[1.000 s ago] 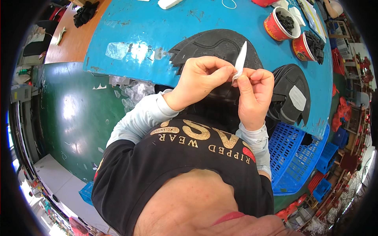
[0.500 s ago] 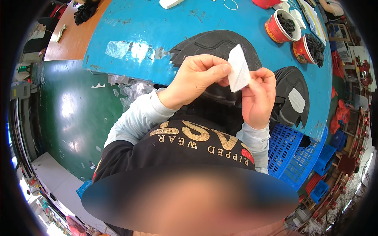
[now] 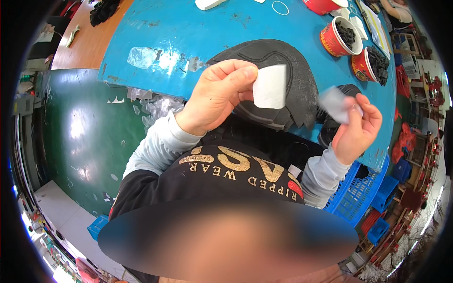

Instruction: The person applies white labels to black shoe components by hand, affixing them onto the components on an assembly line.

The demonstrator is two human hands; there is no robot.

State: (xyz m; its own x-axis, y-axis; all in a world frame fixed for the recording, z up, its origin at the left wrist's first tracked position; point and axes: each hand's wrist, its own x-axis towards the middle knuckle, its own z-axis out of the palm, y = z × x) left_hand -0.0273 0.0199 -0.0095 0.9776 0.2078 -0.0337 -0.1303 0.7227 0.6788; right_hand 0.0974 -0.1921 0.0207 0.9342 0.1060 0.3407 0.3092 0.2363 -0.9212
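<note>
My left hand (image 3: 214, 96) pinches a white, roughly rectangular patch (image 3: 271, 87) by its left edge, between thumb and fingers. The patch is held over a large curved black moulded piece (image 3: 300, 87) on the blue table. Off to the right, my right hand (image 3: 357, 131) has its thumb and fingers closed on a thin whitish sheet (image 3: 334, 104), blurred by motion. Both white pieces are apart from each other. Behind the right hand, a second black moulded piece (image 3: 326, 136) lies partly hidden.
Red paper tubs (image 3: 334, 41) of small black parts stand at the right of the blue table (image 3: 188, 28). Blue plastic crates (image 3: 351, 195) are below the table's right edge. Clear plastic scraps (image 3: 163, 107) hang by its near left edge. A wooden table (image 3: 78, 47) adjoins at left.
The hands have moved apart: the right hand went right with the thin sheet, the left slightly left with the patch. Before, they held one folded-looking white piece between them.
</note>
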